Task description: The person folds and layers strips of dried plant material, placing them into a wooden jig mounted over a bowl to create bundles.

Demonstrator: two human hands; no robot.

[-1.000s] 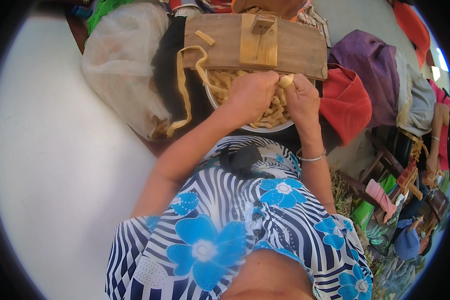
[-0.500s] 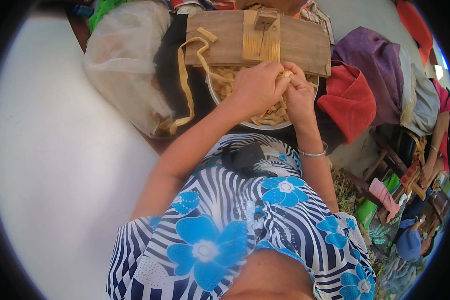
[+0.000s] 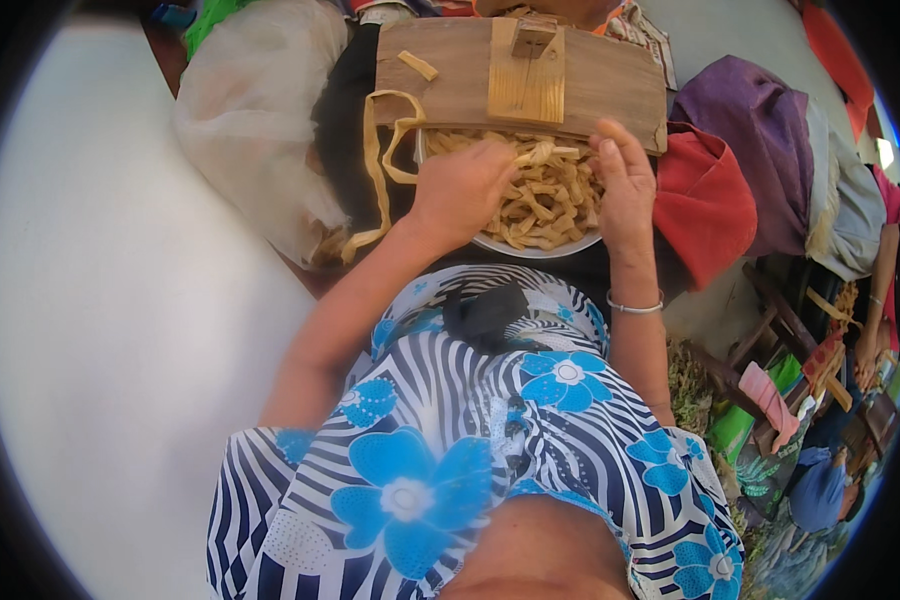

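My left hand (image 3: 465, 190) is closed on a flat tan fibre strip (image 3: 372, 165), whose knotted end pokes out past the fingertips. The rest of the strip loops away to the left over dark cloth. Off to the right of the knot, my right hand (image 3: 627, 190) is raised with thumb and fingers apart, holding nothing I can see. Beneath both hands a white-rimmed bowl (image 3: 538, 252) holds a heap of similar strips (image 3: 550, 208). Lying across its far side is a wooden board (image 3: 615, 85) with a paler block fixed on it.
A short strip piece (image 3: 417, 66) lies on the board. A whitish translucent bag (image 3: 255, 110) stands at the left. Red cloth (image 3: 705, 200) and a purple sack (image 3: 745, 145) are at the right. Farther right, another person's arm (image 3: 878, 290) shows beside wooden stools.
My hands have moved apart: the left drew back leftward with the strip, and the right let go and moved right. The knot between them now shows.
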